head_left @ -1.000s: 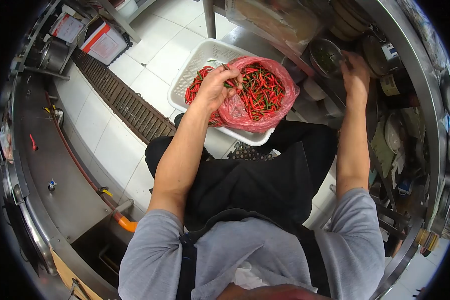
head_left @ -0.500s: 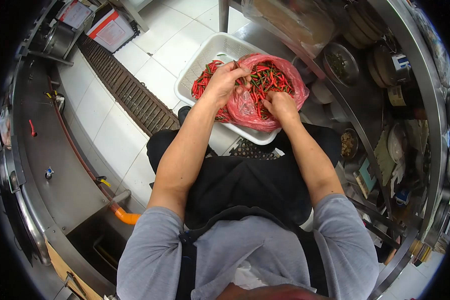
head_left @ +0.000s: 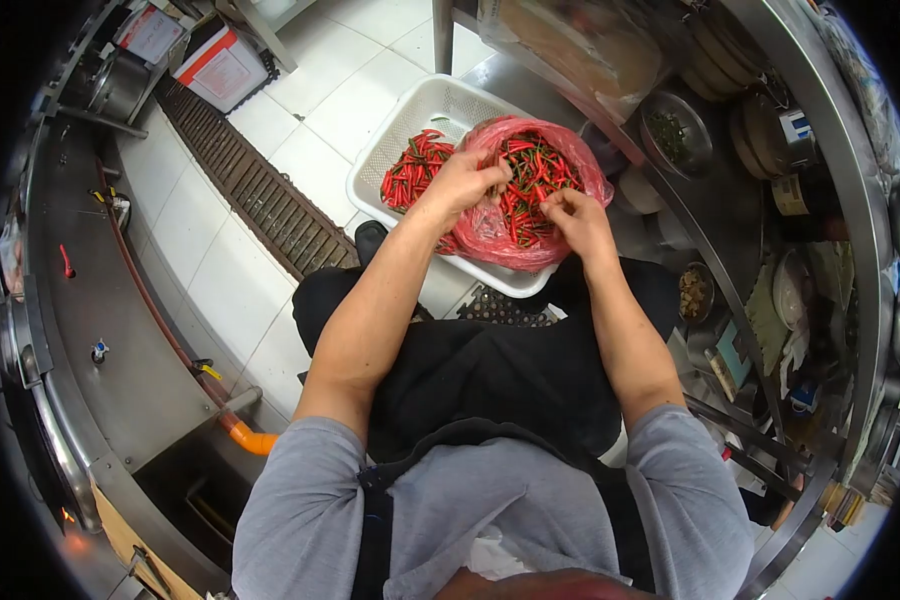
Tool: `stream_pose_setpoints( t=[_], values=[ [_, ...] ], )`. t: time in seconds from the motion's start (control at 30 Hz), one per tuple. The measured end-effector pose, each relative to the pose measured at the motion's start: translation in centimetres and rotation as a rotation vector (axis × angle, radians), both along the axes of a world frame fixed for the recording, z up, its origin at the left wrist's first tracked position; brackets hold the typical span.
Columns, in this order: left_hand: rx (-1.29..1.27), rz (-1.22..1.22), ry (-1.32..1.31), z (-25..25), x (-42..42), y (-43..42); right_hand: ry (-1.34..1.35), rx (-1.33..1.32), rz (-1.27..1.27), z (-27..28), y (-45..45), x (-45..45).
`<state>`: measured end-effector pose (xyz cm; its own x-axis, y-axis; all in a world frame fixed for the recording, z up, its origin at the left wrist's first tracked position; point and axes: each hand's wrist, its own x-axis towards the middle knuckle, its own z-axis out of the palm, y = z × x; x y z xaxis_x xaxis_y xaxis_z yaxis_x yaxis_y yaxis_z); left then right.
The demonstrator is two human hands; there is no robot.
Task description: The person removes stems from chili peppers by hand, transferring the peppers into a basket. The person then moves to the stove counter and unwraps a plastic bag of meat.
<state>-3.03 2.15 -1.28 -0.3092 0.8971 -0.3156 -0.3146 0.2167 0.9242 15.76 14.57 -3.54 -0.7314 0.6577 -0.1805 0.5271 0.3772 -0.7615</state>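
A pink plastic bag (head_left: 478,235) full of red chili peppers (head_left: 526,185) with green stems lies open in a white perforated basket (head_left: 417,108). More loose chili peppers (head_left: 410,172) are heaped in the basket's left part. Over the bag's left side is my left hand (head_left: 472,182), its fingers closed in a pinch; what they hold is hidden. My right hand (head_left: 578,220) is at the bag's right side, thumb and fingertips pinched together at a chili pepper on top of the pile.
A floor drain grate (head_left: 260,185) crosses the white tiles to the left. Beyond it stands a steel counter (head_left: 120,340) with an orange pipe (head_left: 245,436). On the right, a steel shelf holds a metal bowl (head_left: 676,132) of greens. A white bucket (head_left: 220,68) is at the far left.
My right hand has drawn back and up from inside the pile toward the bag's right side. My left hand has shifted slightly right and down, its fingers closer together.
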Motion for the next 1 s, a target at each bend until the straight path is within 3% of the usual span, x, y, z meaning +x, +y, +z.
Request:
stream_pose_setpoints(
  t=[0.07,0.3,0.33,0.37,0.4,0.43,0.47,0.53,0.67,0.73,0.77,0.87,0.9,0.93,1.0],
  values=[
    [-0.036,-0.021,0.017,-0.1,1.0,0.2,0.295,-0.449,-0.131,1.5,-1.1,0.4],
    [0.012,-0.182,-0.006,-0.8,3.1,0.6,0.287,-0.340,-0.004,1.4,-2.5,0.7],
    [0.022,-0.162,0.002,-2.7,2.7,1.0,0.324,-0.379,-0.030,1.3,-2.4,0.5],
    [-0.066,-0.159,0.022,-1.5,2.4,0.7,0.313,-0.415,-0.117,2.0,-2.5,0.3],
    [-0.044,-0.213,0.122,-1.7,2.1,0.5,0.332,-0.512,-0.245,2.6,-2.7,0.0],
    [0.041,-0.238,0.155,-2.7,2.1,0.3,0.369,-0.413,-0.160,1.5,-2.0,0.3],
    [0.003,-0.303,0.259,-0.5,1.9,-0.9,0.425,-0.376,-0.087,0.4,-1.7,0.4],
    [0.010,-0.351,0.283,-1.8,1.8,-1.6,0.371,-0.412,0.021,0.5,-2.0,0.0],
    [0.036,-0.324,0.311,-1.1,1.2,-3.6,0.500,-0.591,0.063,-0.6,-3.6,-1.4],
    [-0.019,-0.340,0.434,-1.8,1.1,-4.1,0.488,-0.594,0.046,1.0,-4.8,-1.9],
    [0.129,-0.364,0.586,-5.8,0.7,-3.1,0.502,-0.583,0.053,1.0,-4.8,-2.0],
    [0.118,-0.336,0.643,-4.4,2.6,-3.8,0.481,-0.563,0.116,0.7,-4.4,-1.0],
    [0.008,-0.293,0.462,-1.2,3.6,-4.7,0.547,-0.603,0.086,0.5,-4.4,-0.6],
    [0.009,-0.293,0.473,-0.3,4.1,-4.9,0.558,-0.601,0.090,0.9,-4.6,-0.2],
    [-0.015,-0.226,0.078,0.6,4.9,-5.0,0.645,-0.624,0.056,2.0,-5.0,0.3]
  ],
)
